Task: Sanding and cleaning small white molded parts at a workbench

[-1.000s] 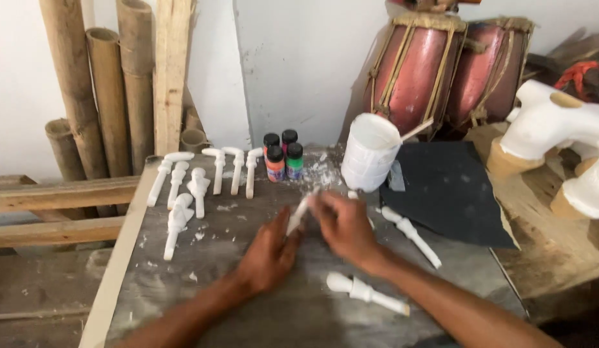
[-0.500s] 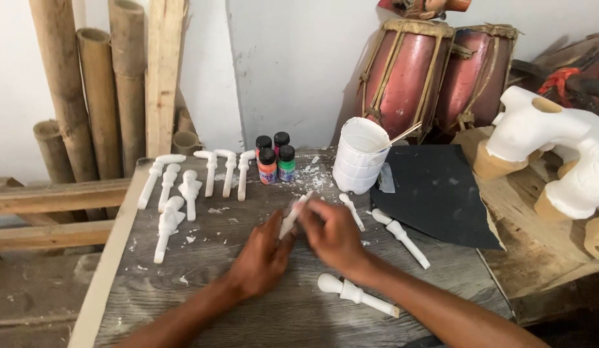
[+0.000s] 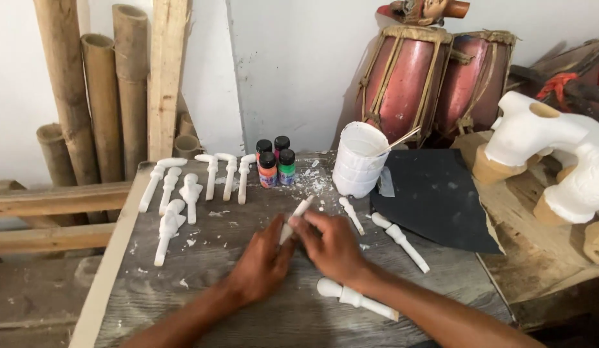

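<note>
Carefully, both my hands, left hand [image 3: 261, 264] and right hand [image 3: 332, 245], are pinched on the thin white peg [image 3: 295, 218] mid-surface [image 3: 248, 322], which could snap if I squeeze unevenly.

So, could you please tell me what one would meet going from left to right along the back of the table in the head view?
Bamboo poles → row of white carved pieces → small paint bottles → white cup → dark sheet → large white carved figure.
</note>
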